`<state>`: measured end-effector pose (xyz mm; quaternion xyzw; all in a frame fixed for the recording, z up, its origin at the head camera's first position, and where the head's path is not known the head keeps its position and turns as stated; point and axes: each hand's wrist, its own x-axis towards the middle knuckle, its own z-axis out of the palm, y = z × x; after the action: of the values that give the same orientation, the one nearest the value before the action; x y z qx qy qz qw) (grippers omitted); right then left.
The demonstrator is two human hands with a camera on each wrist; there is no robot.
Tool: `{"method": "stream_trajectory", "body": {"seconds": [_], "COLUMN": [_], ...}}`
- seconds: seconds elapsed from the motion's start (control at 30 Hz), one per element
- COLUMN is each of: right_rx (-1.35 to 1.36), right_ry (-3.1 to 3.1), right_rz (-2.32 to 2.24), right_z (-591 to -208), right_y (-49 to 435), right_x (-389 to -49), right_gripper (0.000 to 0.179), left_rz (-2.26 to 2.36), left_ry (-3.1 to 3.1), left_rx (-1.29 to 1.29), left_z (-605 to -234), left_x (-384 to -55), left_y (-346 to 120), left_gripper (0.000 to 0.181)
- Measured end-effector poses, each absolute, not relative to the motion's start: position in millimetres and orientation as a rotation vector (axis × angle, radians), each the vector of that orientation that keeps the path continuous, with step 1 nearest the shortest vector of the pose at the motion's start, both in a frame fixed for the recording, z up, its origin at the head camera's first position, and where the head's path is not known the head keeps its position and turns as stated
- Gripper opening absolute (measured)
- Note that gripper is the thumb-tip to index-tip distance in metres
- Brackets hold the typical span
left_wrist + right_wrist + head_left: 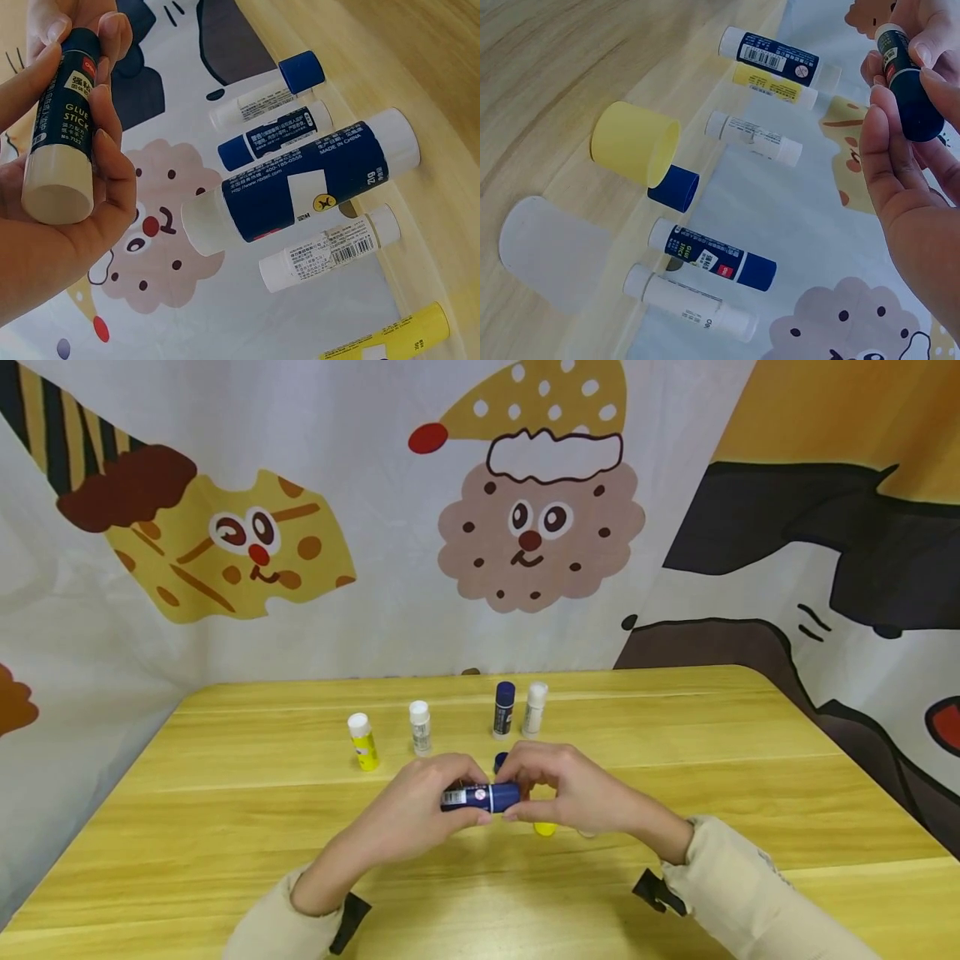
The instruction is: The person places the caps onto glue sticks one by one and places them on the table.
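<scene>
Between both hands lies a dark blue glue stick [468,797], held sideways above the table in the head view. My left hand [412,802] grips its labelled barrel, thumb below and fingers above. At the other end my right hand [577,789] pinches the blue cap [507,796] between thumb and fingers. A thin white ring shows between label and cap. In the left wrist view the barrel's white base [60,187] faces the camera. Below the hands, a yellow cap [634,142], a loose blue cap [675,187] and a whitish cap [551,251] stand on the table.
Farther back stand a yellow glue stick [363,743], a white one [421,729], a smaller blue one [504,712] and another white one [534,712]. A large blue glue stick [307,184] stands near the left hand. A printed curtain [375,635] hangs behind the table [225,827].
</scene>
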<state>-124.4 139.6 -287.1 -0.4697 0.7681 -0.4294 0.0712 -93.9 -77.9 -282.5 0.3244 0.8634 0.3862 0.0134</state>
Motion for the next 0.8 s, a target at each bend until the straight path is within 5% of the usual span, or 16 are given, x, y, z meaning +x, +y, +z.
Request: {"method": "stream_trajectory", "body": {"seconds": [0.8], "right_rx": [-1.459], "right_ry": [2.479], "right_rz": [-1.191], "right_z": [-279.3], "right_y": [146.8], "right_x": [-128.5], "right_gripper": [0.016], "left_rz": [1.226], "left_ry": [2.723], "left_rx": [0.976], "left_z": [-279.4], "left_x": [-96.1], "left_y": [-78.5], "left_gripper": [0.023]}}
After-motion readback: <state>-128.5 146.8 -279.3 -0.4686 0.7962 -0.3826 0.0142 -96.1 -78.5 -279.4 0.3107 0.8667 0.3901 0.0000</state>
